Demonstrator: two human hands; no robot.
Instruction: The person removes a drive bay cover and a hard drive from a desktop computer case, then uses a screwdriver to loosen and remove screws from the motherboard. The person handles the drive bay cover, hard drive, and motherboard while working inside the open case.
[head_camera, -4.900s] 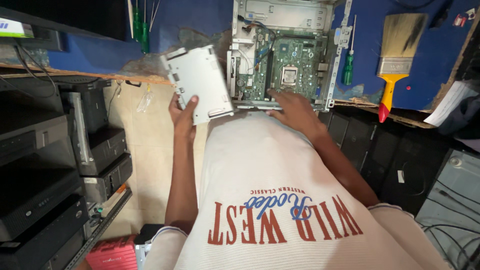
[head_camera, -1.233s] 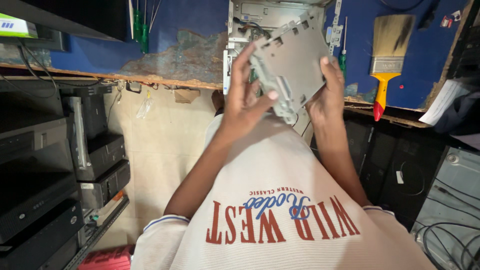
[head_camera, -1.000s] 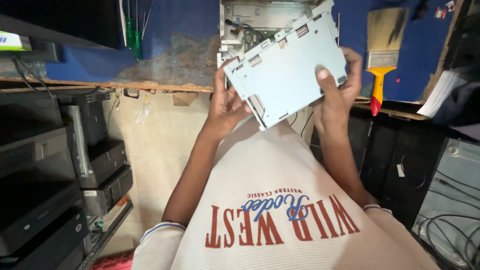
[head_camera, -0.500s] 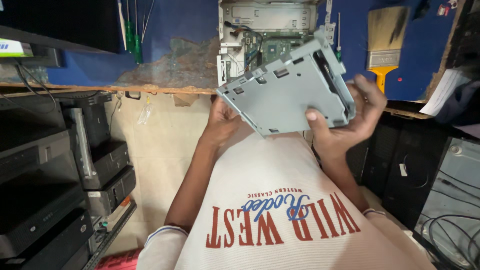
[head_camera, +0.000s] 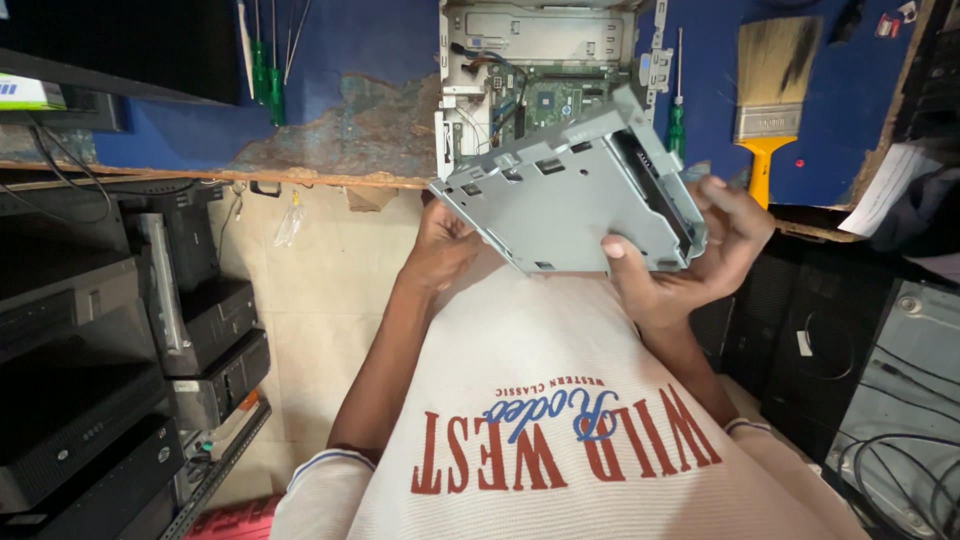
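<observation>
An open silver computer case with a green circuit board (head_camera: 545, 85) lies on the blue, worn-edged desk (head_camera: 350, 60). Just to its right sits a green-handled screwdriver (head_camera: 677, 120), and further right a wide paintbrush with an orange handle (head_camera: 768, 100). More green-handled screwdrivers (head_camera: 265, 70) lie towards the desk's left part. Below the desk, black computer units (head_camera: 100, 400) are stacked on the left, and dark cases with loose cables (head_camera: 890, 420) stand on the right.

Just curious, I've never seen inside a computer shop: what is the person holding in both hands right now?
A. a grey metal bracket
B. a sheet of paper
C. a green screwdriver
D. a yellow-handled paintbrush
A: the left hand and right hand grip the grey metal bracket at opposite ends, above the open computer case.
</observation>
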